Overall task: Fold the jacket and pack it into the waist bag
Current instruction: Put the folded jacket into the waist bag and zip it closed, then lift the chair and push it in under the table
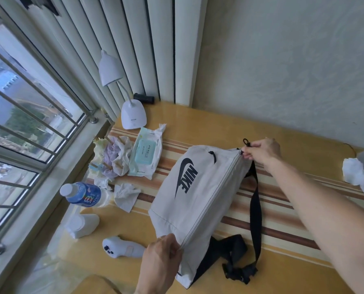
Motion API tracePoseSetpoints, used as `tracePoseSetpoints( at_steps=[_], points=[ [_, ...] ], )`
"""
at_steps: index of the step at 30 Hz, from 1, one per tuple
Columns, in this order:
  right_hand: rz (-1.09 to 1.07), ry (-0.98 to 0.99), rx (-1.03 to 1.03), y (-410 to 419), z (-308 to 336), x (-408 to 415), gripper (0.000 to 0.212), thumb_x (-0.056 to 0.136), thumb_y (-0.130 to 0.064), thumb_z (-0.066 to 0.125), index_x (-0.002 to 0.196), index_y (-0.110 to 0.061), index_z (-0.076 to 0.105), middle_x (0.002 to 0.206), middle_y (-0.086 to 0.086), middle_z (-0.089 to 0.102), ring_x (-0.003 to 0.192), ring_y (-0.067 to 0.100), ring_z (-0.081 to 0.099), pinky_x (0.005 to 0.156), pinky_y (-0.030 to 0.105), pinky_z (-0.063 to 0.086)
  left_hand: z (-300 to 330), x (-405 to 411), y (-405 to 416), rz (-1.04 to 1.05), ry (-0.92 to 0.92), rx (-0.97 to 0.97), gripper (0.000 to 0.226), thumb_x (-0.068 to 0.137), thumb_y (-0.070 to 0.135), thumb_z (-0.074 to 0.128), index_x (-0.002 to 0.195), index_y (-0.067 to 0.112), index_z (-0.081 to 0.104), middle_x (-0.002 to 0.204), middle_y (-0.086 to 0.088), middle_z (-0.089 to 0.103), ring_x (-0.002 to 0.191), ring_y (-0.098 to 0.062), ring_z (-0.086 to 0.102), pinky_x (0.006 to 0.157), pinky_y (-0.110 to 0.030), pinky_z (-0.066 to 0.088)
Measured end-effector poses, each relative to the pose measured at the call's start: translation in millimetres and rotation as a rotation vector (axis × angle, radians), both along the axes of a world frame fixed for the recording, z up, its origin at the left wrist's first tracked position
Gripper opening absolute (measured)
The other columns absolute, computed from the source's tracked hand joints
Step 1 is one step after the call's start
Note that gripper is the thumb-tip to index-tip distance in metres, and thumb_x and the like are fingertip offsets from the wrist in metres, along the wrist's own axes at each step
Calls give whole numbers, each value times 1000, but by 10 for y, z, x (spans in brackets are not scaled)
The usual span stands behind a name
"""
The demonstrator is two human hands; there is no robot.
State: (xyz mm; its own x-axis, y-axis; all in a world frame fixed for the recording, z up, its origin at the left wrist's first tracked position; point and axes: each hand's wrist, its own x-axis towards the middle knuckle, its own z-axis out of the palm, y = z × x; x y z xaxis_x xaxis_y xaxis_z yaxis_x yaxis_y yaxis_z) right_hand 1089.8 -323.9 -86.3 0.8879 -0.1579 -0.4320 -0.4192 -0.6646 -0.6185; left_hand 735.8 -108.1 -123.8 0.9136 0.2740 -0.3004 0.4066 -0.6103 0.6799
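Note:
A light grey waist bag (196, 194) with a black logo lies bulging on the striped cloth in the middle of the table. Its long zipper runs closed along the top from near to far. My left hand (162, 257) pinches the near end of the bag beside the zipper. My right hand (261, 150) grips the black zipper pull (245, 143) at the far end. The black strap (255, 211) with its buckle (238, 272) trails off to the right and near side. No jacket shows outside the bag.
On the yellow table (219, 115), left of the bag: a white desk lamp (132, 115), a wet-wipes pack (146, 153), crumpled cloths (115, 155), a tissue (126, 196), a lying bottle (83, 195), a white container (82, 225), a white controller (121, 248). Tissues (357, 175) sit far right. Window at left.

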Motion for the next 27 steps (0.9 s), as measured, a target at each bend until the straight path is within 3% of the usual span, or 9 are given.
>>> tracePoseSetpoints(
  at_steps=[4, 8, 11, 14, 17, 20, 23, 27],
  points=[
    [-140, 16, 22, 78, -111, -229, 10, 85, -15, 79, 93, -9, 77, 68, 0, 73, 67, 15, 75, 78, 33, 63, -23, -27, -45, 17, 24, 8, 29, 76, 19, 70, 67, 30, 45, 62, 14, 53, 57, -8, 53, 52, -28, 47],
    [-104, -25, 111, 7, -62, -718, 3, 91, -19, 72, 89, -18, 72, 78, 1, 76, 72, 17, 75, 79, 40, 63, -35, -62, -114, 55, 57, 12, 26, 85, 20, 66, 74, 26, 43, 68, 11, 52, 64, -8, 51, 56, -33, 47],
    [-71, 35, 208, -11, 119, -1259, 9, 94, -23, 68, 95, -16, 73, 85, 5, 77, 80, 21, 76, 76, 36, 62, 15, -109, -171, 51, 59, 23, 19, 90, 22, 62, 82, 26, 45, 74, 8, 54, 68, -13, 53, 58, -35, 47],
    [3, 113, 331, 7, 362, -1904, 13, 95, -24, 67, 99, -13, 72, 90, 8, 77, 83, 22, 75, 70, 28, 58, 140, -213, -218, 70, 49, 16, 6, 97, 32, 56, 95, 27, 54, 86, 10, 60, 73, -9, 59, 58, -23, 40],
    [80, 122, 396, -15, 578, -2607, 15, 96, -26, 67, 100, -13, 73, 89, 7, 77, 81, 19, 74, 71, 28, 59, 329, -431, -275, 111, 22, 50, 11, 99, 37, 54, 100, 27, 59, 85, 11, 64, 72, -9, 61, 55, -21, 37],
    [164, 124, 457, -99, 677, -3355, 15, 96, -28, 67, 99, -14, 73, 87, 6, 78, 83, 21, 75, 73, 32, 59, 498, -841, -392, 137, 18, 76, 8, 97, 34, 57, 96, 27, 60, 75, 12, 62, 67, -12, 59, 54, -29, 40],
    [249, 114, 528, -231, 725, -4151, 14, 95, -26, 67, 97, -14, 74, 85, 7, 78, 79, 19, 74, 67, 28, 57, 622, -1465, -569, 175, -5, 110, 13, 95, 35, 56, 98, 24, 62, 85, 5, 70, 76, -18, 66, 64, -34, 52],
    [332, 114, 577, -485, 740, -5233, 12, 94, -25, 69, 93, -15, 75, 85, 11, 77, 78, 20, 73, 68, 30, 57, 762, -2558, -854, 261, -37, 139, 17, 94, 35, 56, 99, 22, 64, 91, 3, 72, 79, -16, 67, 69, -34, 55]
  ],
)
